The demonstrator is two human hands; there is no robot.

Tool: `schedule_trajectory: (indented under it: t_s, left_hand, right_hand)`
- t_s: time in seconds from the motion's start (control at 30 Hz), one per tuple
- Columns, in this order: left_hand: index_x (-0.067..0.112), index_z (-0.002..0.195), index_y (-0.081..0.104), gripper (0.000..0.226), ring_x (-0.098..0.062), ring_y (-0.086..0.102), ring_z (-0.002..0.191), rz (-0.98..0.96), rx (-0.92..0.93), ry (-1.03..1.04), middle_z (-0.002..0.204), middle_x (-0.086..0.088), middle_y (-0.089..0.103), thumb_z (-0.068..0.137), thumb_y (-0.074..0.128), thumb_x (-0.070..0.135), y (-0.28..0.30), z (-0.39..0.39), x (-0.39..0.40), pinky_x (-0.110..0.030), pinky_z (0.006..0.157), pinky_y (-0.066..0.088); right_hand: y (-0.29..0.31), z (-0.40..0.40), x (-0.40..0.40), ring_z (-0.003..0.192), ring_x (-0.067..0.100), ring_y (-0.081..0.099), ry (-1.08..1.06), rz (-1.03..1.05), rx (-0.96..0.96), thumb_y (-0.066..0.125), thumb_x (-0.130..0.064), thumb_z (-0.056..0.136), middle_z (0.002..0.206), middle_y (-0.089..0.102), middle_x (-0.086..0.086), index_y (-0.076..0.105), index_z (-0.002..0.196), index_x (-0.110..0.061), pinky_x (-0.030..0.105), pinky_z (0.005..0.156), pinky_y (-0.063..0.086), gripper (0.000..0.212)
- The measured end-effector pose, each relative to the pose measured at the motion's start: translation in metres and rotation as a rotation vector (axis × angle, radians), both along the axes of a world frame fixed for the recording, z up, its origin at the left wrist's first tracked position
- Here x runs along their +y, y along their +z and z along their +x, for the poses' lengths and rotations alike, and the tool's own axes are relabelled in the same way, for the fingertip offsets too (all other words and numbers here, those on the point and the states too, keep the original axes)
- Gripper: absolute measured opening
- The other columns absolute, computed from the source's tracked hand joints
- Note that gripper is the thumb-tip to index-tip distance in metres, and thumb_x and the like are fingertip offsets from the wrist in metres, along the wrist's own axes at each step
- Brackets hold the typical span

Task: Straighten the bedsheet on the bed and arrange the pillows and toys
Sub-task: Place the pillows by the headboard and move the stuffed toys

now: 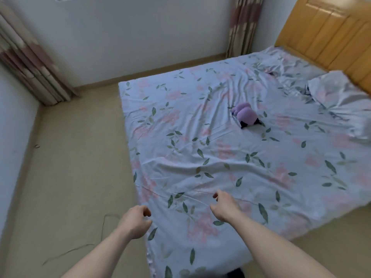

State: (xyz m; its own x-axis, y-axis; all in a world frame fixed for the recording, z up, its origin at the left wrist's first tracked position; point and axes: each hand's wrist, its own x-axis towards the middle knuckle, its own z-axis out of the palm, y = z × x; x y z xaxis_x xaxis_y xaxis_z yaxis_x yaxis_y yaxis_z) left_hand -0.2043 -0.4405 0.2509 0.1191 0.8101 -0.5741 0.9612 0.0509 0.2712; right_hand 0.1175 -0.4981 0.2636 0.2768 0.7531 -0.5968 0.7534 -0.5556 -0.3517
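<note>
both hands, left hand (136, 219) and right hand (224, 205), loosely curled, holding nothing, over wrinkled bedsheet (200, 157) lower centre; purple toy (246, 115) mid-bed; no writing readable.

Two bare forearms enter from the lower edge of the head view, each ending in a hand: the left hand (136, 219) and the right hand (224, 207). No sleeve, cuff, glove, watch, ring or band shows on either arm from wrist to frame edge. Each forearm tapers to a narrow wrist; motion blur hides finer detail of the fingers (147, 212).
</note>
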Motion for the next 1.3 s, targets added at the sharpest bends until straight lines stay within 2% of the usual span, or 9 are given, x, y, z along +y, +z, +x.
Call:
schedule_trajectory:
  t_s: [0.27, 0.47, 0.6, 0.73, 0.9, 1.03, 1.17, 1.23, 1.3]
  left_hand:
    - [0.031, 0.110, 0.068, 0.027, -0.010, 0.064, 0.103, -0.040, 0.019, -0.170, 0.118, 0.011, 0.067, 0.085, 0.060, 0.037, 0.002, -0.046, 0.027, -0.026, 0.088, 0.054]
    - [0.027, 0.123, 0.064, 0.036, -0.013, 0.062, 0.110, -0.126, 0.101, -0.267, 0.126, 0.008, 0.064, 0.087, 0.061, 0.034, -0.044, -0.071, 0.048, -0.026, 0.091, 0.051]
    - [0.023, 0.123, 0.062, 0.039, -0.013, 0.062, 0.103, -0.215, 0.075, -0.249, 0.124, 0.006, 0.065, 0.086, 0.065, 0.035, -0.095, -0.080, 0.069, -0.026, 0.089, 0.051]
    - [0.014, 0.134, 0.056, 0.050, -0.020, 0.062, 0.112, -0.298, 0.028, -0.194, 0.130, -0.002, 0.062, 0.089, 0.067, 0.034, -0.181, -0.092, 0.103, -0.027, 0.089, 0.048]
    - [0.009, 0.153, 0.031, 0.079, -0.031, 0.064, 0.107, -0.443, -0.090, 0.113, 0.129, -0.017, 0.060, 0.091, 0.069, 0.039, -0.287, -0.105, 0.113, -0.037, 0.078, 0.054]
    - [0.011, 0.125, 0.055, 0.049, -0.025, 0.066, 0.099, -0.623, -0.257, 0.348, 0.105, -0.004, 0.062, 0.092, 0.070, 0.044, -0.356, -0.113, 0.099, -0.038, 0.079, 0.058]
    - [0.015, 0.082, 0.051, 0.027, -0.026, 0.064, 0.087, -0.456, -0.358, 0.466, 0.098, -0.012, 0.066, 0.094, 0.070, 0.031, -0.385, -0.121, 0.089, -0.047, 0.086, 0.060]
    - [0.016, 0.077, 0.051, 0.028, -0.027, 0.062, 0.082, -0.397, -0.391, 0.485, 0.089, -0.009, 0.065, 0.097, 0.066, 0.028, -0.389, -0.129, 0.087, -0.051, 0.093, 0.057]
    - [0.008, 0.086, 0.060, 0.028, -0.027, 0.068, 0.083, -0.369, -0.436, 0.511, 0.089, -0.006, 0.068, 0.099, 0.063, 0.032, -0.388, -0.137, 0.085, -0.049, 0.095, 0.057]
  right_hand:
    - [-0.004, -0.065, -0.068, 0.115, 0.018, 0.058, -0.271, -0.005, 0.009, 0.054, -0.038, 0.096, 0.136, 0.053, -0.003, 0.049, 0.133, -0.024, 0.035, 0.093, 0.051, 0.040]
    - [-0.051, -0.120, -0.077, 0.119, 0.021, 0.056, -0.346, -0.065, 0.045, 0.057, -0.037, 0.095, 0.139, 0.048, -0.002, 0.047, 0.134, -0.024, 0.034, 0.091, 0.048, 0.043]
    - [-0.090, -0.157, -0.076, 0.112, 0.019, 0.058, -0.421, -0.086, 0.042, 0.057, -0.045, 0.095, 0.136, 0.045, -0.004, 0.045, 0.135, -0.026, 0.032, 0.082, 0.049, 0.045]
    - [-0.164, -0.205, -0.063, 0.108, 0.016, 0.058, -0.484, -0.147, 0.051, 0.060, -0.051, 0.093, 0.136, 0.044, -0.008, 0.044, 0.136, -0.030, 0.029, 0.074, 0.047, 0.051]
    - [-0.261, -0.256, -0.056, 0.117, 0.015, 0.052, -0.470, -0.231, 0.061, 0.067, -0.060, 0.085, 0.136, 0.043, -0.009, 0.044, 0.136, -0.030, 0.030, 0.083, 0.050, 0.063]
    - [-0.326, -0.289, -0.063, 0.121, 0.022, 0.047, -0.411, -0.299, 0.024, 0.072, -0.060, 0.082, 0.132, 0.042, -0.003, 0.044, 0.132, -0.026, 0.035, 0.089, 0.048, 0.067]
    - [-0.349, -0.310, -0.074, 0.117, 0.022, 0.051, -0.388, -0.235, -0.133, 0.065, -0.046, 0.093, 0.117, 0.046, -0.002, 0.048, 0.115, -0.025, 0.034, 0.087, 0.045, 0.034]
    - [-0.354, -0.317, -0.078, 0.111, 0.021, 0.054, -0.375, -0.184, -0.147, 0.055, -0.039, 0.101, 0.103, 0.046, -0.004, 0.049, 0.099, -0.025, 0.034, 0.079, 0.040, 0.015]
    - [-0.354, -0.323, -0.082, 0.103, 0.018, 0.055, -0.370, -0.131, -0.147, 0.049, -0.036, 0.104, 0.095, 0.044, -0.007, 0.046, 0.091, -0.026, 0.032, 0.074, 0.037, 0.017]
